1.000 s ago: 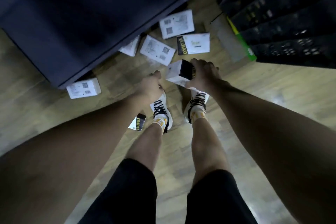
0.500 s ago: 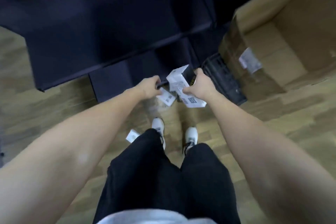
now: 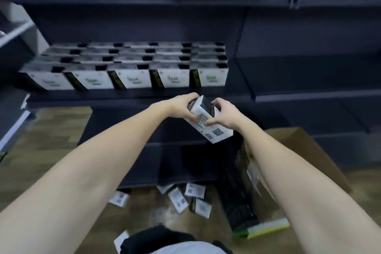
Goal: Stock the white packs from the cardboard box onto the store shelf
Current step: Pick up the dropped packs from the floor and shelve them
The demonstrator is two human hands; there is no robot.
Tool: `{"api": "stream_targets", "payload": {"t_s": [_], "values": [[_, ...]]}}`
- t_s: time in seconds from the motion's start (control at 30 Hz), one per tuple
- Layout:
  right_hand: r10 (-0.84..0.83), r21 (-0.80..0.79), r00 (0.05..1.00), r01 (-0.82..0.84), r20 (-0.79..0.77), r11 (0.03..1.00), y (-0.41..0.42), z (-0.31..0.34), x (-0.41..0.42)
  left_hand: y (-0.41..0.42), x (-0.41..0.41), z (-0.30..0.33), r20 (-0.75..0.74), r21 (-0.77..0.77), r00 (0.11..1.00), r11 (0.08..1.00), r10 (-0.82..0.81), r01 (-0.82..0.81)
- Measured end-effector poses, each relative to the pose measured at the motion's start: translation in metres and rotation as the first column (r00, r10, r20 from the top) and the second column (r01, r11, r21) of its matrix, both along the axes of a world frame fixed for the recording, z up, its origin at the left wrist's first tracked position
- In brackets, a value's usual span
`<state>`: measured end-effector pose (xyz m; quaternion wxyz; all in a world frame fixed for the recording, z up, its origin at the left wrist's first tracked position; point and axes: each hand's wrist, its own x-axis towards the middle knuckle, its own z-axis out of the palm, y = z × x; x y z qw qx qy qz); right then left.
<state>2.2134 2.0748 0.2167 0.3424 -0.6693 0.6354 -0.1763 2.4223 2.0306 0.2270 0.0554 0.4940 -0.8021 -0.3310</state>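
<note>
Gripping from both sides, left hand [image 3: 182,107] and right hand [image 3: 223,116] hold one white pack [image 3: 208,120] tilted, fingers curled round it, in front of the store shelf [image 3: 288,95]. Stocked packs [image 3: 132,66] stand in rows on the shelf's left part. Cardboard box [image 3: 305,159] sits on the floor at lower right. Loose packs [image 3: 185,200] lie scattered on the wooden floor [image 3: 51,140].
</note>
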Motion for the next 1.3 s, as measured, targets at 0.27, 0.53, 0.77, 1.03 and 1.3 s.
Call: {"api": "stream_targets", "payload": {"t_s": [0.27, 0.53, 0.77, 1.03, 1.3], "values": [[0.138, -0.027, 0.989, -0.140, -0.055, 0.990, -0.013, 0.067, -0.011, -0.002, 0.001, 0.061, 0.091, -0.113, 0.995, 0.993, 0.035, -0.025], [0.101, -0.047, 0.993, -0.103, -0.059, 0.994, -0.016, 0.082, -0.020, 0.002, 0.013, 0.090, 0.477, -0.252, 0.874, 0.967, 0.096, 0.031], [0.080, -0.059, 0.991, -0.087, -0.108, 0.994, -0.021, 0.074, -0.007, 0.009, 0.025, 0.089, 0.022, 0.112, 0.995, 0.988, 0.100, -0.102], [0.096, -0.072, 0.979, -0.111, -0.182, 0.991, -0.029, 0.067, 0.020, 0.016, 0.057, 0.070, -0.155, 0.104, 0.967, 0.976, 0.204, -0.190], [0.202, -0.061, 0.968, -0.213, -0.151, 0.975, -0.041, 0.078, 0.087, 0.013, 0.125, 0.073, -0.206, 0.048, 0.964, 0.986, 0.168, -0.162]]}}
